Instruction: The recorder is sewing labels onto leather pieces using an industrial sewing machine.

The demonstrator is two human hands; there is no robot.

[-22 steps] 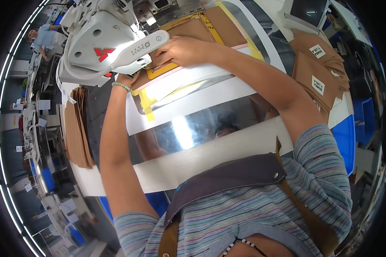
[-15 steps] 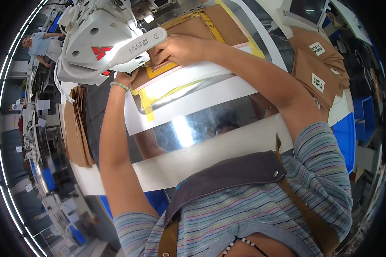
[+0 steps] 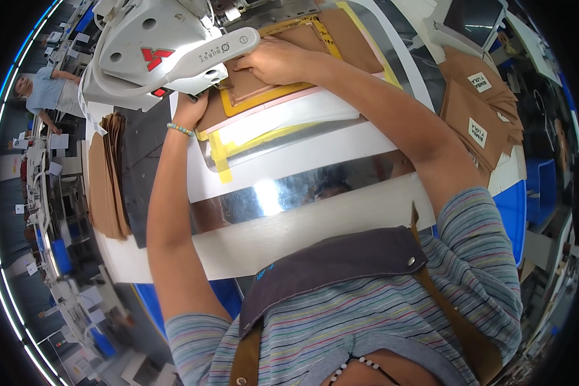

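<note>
- At the far left, a co-worker in a light blue top (image 3: pixel 45 93) is well apart from the work.
- Next, a stack of thin brown sheets (image 3: pixel 106 186) stands partly fanned near the table's left edge.
- Then comes the white machine head (image 3: pixel 164 42), with its pale lever-like arm (image 3: pixel 215 51) reaching to the right above the work.
- The left hand (image 3: pixel 190 110) is just below the machine head, beside the left corner of the flat work. Its fingers are mostly hidden, so I cannot tell how far it is open, or if it holds something.
- The brown piece (image 3: pixel 246 85) lies flat inside the yellow frame (image 3: pixel 270 98), near the machine head. I judge it light and thin, flexible but with some body, like leather or a similar sheet; a hard press could mark it or make it slide. It seems better to hold it with flat fingertips near its edges, and to lift the frame by its firm border.
- The right hand (image 3: pixel 273 62) is half curled, palm down, with fingers resting on the brown piece; I see no clear grip.
- At the right, more brown pieces with white labels (image 3: pixel 473 128) lie in overlapping piles.
</note>
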